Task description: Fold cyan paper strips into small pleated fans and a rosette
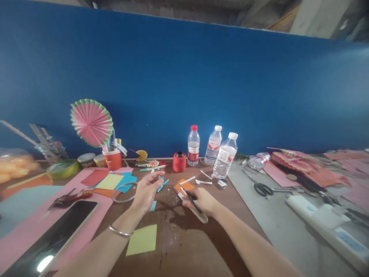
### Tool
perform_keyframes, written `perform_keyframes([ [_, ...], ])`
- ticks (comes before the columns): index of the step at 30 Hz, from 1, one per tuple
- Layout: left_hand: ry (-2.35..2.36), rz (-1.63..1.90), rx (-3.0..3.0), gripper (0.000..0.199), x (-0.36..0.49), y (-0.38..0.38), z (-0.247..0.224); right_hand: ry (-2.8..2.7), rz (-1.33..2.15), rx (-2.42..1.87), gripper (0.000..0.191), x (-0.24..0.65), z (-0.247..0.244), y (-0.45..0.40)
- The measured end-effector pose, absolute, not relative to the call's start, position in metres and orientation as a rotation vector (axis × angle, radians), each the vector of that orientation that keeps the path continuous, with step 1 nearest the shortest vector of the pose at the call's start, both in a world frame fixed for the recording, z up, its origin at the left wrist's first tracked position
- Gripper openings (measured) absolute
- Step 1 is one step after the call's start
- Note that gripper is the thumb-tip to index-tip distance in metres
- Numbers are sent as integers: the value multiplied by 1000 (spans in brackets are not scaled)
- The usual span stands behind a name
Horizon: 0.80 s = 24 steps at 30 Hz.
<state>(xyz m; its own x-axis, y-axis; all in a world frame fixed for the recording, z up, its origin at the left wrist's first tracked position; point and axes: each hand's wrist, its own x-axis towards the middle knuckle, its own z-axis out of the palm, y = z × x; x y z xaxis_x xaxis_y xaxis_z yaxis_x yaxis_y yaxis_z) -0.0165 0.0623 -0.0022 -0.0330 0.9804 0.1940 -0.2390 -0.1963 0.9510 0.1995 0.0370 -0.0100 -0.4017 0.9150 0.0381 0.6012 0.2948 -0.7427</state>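
Note:
My left hand (146,190), a silver bangle on its wrist, is raised over the brown table with its fingers bent together. Anything between the fingertips is too small to make out. Close to them lies a blue patterned strip (163,186). My right hand (203,202) is closed around a slim black pen-like tool (190,199) that points up and left. A long pale piece with a rounded end (202,218) shows under that hand; whether it is gripped too is unclear. Just beyond are an orange paper square (184,186) and white paper strips (204,182).
Bottles (193,148), a red container (179,161) and a red cup (112,159) with a pink paper fan (91,123) stand along the blue partition (173,77). A phone (54,238) lies left; scissors (262,188) and a power strip (325,227) lie right. Yellow paper (142,240) lies in front.

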Motion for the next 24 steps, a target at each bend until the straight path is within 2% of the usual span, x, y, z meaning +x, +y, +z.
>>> perform_keyframes([
  [9, 757, 1333, 1018, 27, -8, 52, 9, -1989, 1530, -970, 38, 205, -6, 38],
  [24, 612, 1191, 889, 27, -5, 42, 11, -1939, 1606, -811, 44, 202, -1, 30],
])
